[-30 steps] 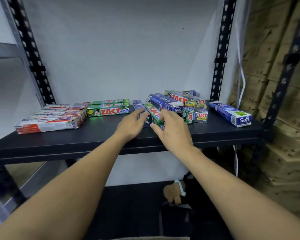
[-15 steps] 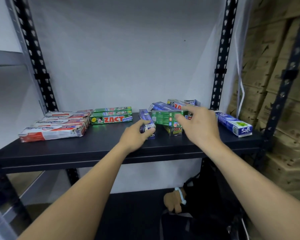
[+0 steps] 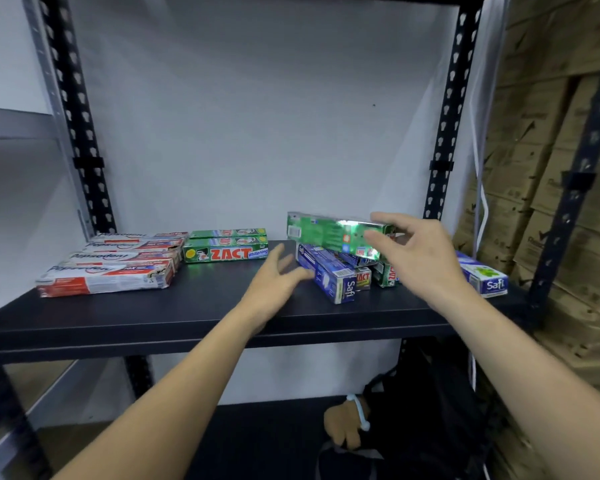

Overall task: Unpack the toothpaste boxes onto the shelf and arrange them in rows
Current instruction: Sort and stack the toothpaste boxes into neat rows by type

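One green box [image 3: 326, 233], now raised higher

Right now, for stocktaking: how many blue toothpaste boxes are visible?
3: first blue box at the shelf's middle front; second blue box behind it, partly hidden by the held green box; third blue box at the right end. More may be hidden.

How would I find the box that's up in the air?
Look at the black shelf, toward its right side, above the jumbled pile of boxes. The right hand holds a green box there. It's the only box up off the shelf.
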The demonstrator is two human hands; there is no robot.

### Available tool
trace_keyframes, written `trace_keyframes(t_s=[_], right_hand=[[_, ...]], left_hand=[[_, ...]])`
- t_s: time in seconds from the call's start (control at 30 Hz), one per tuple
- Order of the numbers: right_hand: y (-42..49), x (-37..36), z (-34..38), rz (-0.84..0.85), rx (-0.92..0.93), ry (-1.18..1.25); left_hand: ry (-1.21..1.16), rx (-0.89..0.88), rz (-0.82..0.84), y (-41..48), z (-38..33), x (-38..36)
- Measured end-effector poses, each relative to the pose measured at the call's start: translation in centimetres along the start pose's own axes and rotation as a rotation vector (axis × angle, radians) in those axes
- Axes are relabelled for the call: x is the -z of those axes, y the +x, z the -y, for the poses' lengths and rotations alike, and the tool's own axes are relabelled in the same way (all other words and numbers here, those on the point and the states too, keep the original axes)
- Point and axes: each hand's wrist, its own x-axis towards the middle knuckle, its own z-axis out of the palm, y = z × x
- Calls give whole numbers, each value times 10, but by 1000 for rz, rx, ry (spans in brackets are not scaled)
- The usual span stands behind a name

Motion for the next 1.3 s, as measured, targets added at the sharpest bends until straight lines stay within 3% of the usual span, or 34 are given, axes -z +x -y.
trace_keyframes(t_s=[0.1, 0.2, 0.3, 0.47, 0.6, 0.9, 1.03, 1.17, 1.3], right_hand=[[-8, -22, 9, 112, 101, -55], [-22, -50, 13, 250, 332, -160], [-29, -79, 4, 432, 450, -248], [-36, -110, -3, 611, 327, -278], [-31, -124, -8, 492, 151, -198], [-8, -145, -18, 459, -85, 8], [-10, -137, -16, 664, -157, 407], [-11, -131, -14, 854, -64, 324], [-13, -131, -8, 903, -17, 263]], left_hand=[[12, -39, -237, -11, 2, 31], [252, -150, -315, -26, 7, 65], [536, -207, -285, -33, 15, 90], [813, -184, -162, -32, 29, 114], [829, -207, -223, -23, 31, 118], [823, -225, -426, -7, 41, 112], [599, -182, -385, -10, 38, 114], [485, -97, -313, -26, 32, 108], [552, -67, -201, -43, 29, 100]])
